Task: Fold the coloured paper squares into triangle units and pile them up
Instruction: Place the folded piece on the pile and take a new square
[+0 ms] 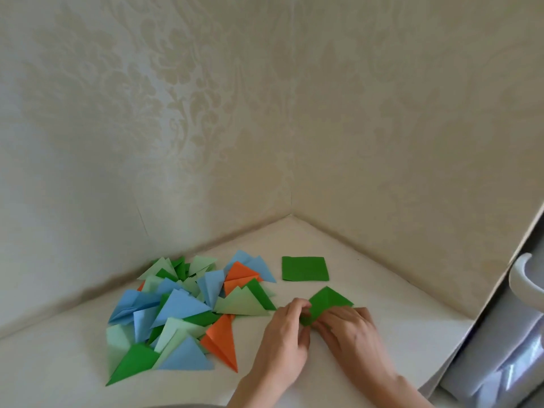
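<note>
A dark green paper [329, 301], partly folded, lies on the white table [382, 295] under both my hands. My left hand [284, 346] pinches its left edge with curled fingers. My right hand [350, 331] lies over its lower right part, fingers pressing it down. Behind them a flat stack of dark green squares [305, 268] rests on the table. To the left spreads a loose pile of folded triangle units [182, 307] in blue, light green, dark green and orange.
The table sits in a corner between two cream patterned walls [206, 128]. At the right edge stands a white frame with a white handle [527, 281], and below it a shiny wrapped object [506, 369].
</note>
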Demonstrator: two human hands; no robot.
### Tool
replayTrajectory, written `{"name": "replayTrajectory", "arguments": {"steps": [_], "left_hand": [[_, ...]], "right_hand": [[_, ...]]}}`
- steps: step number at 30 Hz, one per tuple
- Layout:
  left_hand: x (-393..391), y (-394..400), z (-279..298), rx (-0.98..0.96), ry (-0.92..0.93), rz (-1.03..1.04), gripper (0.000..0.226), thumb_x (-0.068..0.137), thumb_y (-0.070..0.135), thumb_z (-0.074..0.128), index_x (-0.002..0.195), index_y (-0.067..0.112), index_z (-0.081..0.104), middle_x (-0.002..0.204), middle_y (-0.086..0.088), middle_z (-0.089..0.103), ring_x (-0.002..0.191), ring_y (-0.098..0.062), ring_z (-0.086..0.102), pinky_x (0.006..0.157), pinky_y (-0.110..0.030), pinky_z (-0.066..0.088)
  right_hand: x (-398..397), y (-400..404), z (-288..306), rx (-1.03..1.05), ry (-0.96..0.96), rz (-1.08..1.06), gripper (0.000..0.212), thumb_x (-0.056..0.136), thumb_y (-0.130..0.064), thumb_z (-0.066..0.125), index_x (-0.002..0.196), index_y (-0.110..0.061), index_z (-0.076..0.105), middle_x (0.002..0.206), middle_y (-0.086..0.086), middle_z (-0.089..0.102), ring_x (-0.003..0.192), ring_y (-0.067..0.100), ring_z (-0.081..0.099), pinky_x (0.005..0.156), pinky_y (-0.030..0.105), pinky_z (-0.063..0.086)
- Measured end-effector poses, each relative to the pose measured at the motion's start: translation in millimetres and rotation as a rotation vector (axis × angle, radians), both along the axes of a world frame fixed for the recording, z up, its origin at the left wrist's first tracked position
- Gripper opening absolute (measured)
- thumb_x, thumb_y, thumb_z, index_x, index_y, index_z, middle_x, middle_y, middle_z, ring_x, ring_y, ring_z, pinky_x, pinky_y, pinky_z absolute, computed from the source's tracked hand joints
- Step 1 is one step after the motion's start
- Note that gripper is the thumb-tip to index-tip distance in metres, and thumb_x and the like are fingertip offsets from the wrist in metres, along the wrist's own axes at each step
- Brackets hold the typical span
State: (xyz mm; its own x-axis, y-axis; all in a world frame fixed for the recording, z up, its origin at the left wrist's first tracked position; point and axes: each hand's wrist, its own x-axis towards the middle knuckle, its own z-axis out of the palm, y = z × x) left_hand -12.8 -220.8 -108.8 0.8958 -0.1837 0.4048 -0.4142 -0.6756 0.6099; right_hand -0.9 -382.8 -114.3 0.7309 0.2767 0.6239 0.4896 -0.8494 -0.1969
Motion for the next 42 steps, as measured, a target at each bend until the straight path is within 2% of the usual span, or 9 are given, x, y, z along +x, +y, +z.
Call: {"name": "replayTrajectory", "arguments": {"steps": [7, 11, 14, 19, 23, 27, 33, 38, 42], "left_hand": [[6, -2, -10, 0.004, -0.024, 0.06, 0.032, 0.081, 0.019, 0.062, 0.11, 0.03, 0.053, 0.095, 0.012, 0.056, 0.088, -0.003, 0.053, 0.078, -0.013, 0.04], [11, -9, -9, -0.031, -0.027, 0.109, 0.023, 0.083, 0.025, 0.067, 0.103, 0.029, 0.055, 0.087, 0.018, 0.057, 0.085, 0.0, 0.049, 0.074, -0.012, 0.039], [13, -14, -7, -0.039, -0.027, 0.138, 0.022, 0.084, 0.024, 0.067, 0.103, 0.028, 0.056, 0.083, 0.019, 0.056, 0.085, -0.001, 0.048, 0.074, -0.016, 0.04], [16, -18, -6, -0.015, -0.057, 0.177, 0.021, 0.081, 0.021, 0.068, 0.099, 0.027, 0.058, 0.079, 0.019, 0.055, 0.081, -0.004, 0.047, 0.07, -0.022, 0.043], [19, -21, -7, -0.021, -0.045, 0.195, 0.021, 0.08, 0.019, 0.069, 0.096, 0.028, 0.059, 0.079, 0.017, 0.055, 0.08, -0.005, 0.047, 0.07, -0.023, 0.044], [23, -20, -4, -0.054, 0.058, 0.201, 0.021, 0.08, 0.017, 0.068, 0.092, 0.031, 0.057, 0.08, 0.018, 0.055, 0.083, -0.003, 0.049, 0.072, -0.023, 0.044], [23, -11, -1, -0.181, 0.172, 0.151, 0.033, 0.078, 0.003, 0.065, 0.083, 0.034, 0.057, 0.082, 0.016, 0.061, 0.08, -0.004, 0.055, 0.068, -0.012, 0.042], [20, 2, 0, -0.179, 0.171, 0.091, 0.039, 0.079, -0.003, 0.062, 0.092, 0.033, 0.057, 0.093, 0.013, 0.054, 0.08, -0.008, 0.051, 0.07, -0.01, 0.041], [15, 8, 3, -0.129, 0.166, -0.019, 0.046, 0.075, -0.001, 0.055, 0.107, 0.032, 0.056, 0.107, 0.017, 0.049, 0.097, -0.005, 0.048, 0.082, -0.012, 0.041]], "right_hand": [[4, -10, -2, 0.085, 0.134, -0.014, 0.025, 0.085, -0.047, 0.046, 0.075, -0.035, 0.066, 0.084, -0.021, 0.06, 0.079, 0.001, 0.055, 0.067, 0.024, 0.041], [10, -12, -2, 0.16, 0.304, -0.065, 0.023, 0.085, -0.052, 0.052, 0.077, -0.035, 0.064, 0.088, -0.024, 0.056, 0.085, 0.003, 0.052, 0.074, 0.028, 0.04], [11, -9, -1, 0.193, 0.348, -0.076, 0.015, 0.085, -0.044, 0.062, 0.075, -0.034, 0.063, 0.084, -0.02, 0.056, 0.082, 0.005, 0.051, 0.076, 0.03, 0.043], [12, 0, 3, 0.216, 0.374, -0.156, 0.015, 0.085, -0.046, 0.061, 0.078, -0.033, 0.064, 0.083, -0.015, 0.055, 0.083, 0.005, 0.05, 0.077, 0.028, 0.038], [14, 2, 4, 0.21, 0.394, -0.175, 0.011, 0.083, -0.045, 0.063, 0.083, -0.035, 0.061, 0.087, -0.016, 0.054, 0.086, 0.006, 0.051, 0.077, 0.028, 0.036], [15, 2, 4, 0.178, 0.407, -0.178, 0.015, 0.085, -0.049, 0.059, 0.094, -0.037, 0.058, 0.095, -0.018, 0.053, 0.092, 0.005, 0.05, 0.08, 0.028, 0.036], [16, -1, 6, 0.207, 0.473, -0.147, 0.006, 0.088, -0.041, 0.06, 0.094, -0.041, 0.06, 0.095, -0.023, 0.051, 0.096, 0.001, 0.049, 0.083, 0.028, 0.033], [16, -4, 11, 0.232, 0.539, -0.118, 0.01, 0.089, -0.046, 0.056, 0.091, -0.04, 0.063, 0.095, -0.022, 0.051, 0.096, 0.003, 0.049, 0.082, 0.028, 0.031], [14, 1, 15, 0.212, 0.571, -0.132, 0.014, 0.083, -0.053, 0.062, 0.083, -0.04, 0.057, 0.098, -0.019, 0.049, 0.097, 0.004, 0.043, 0.082, 0.029, 0.026]]}}
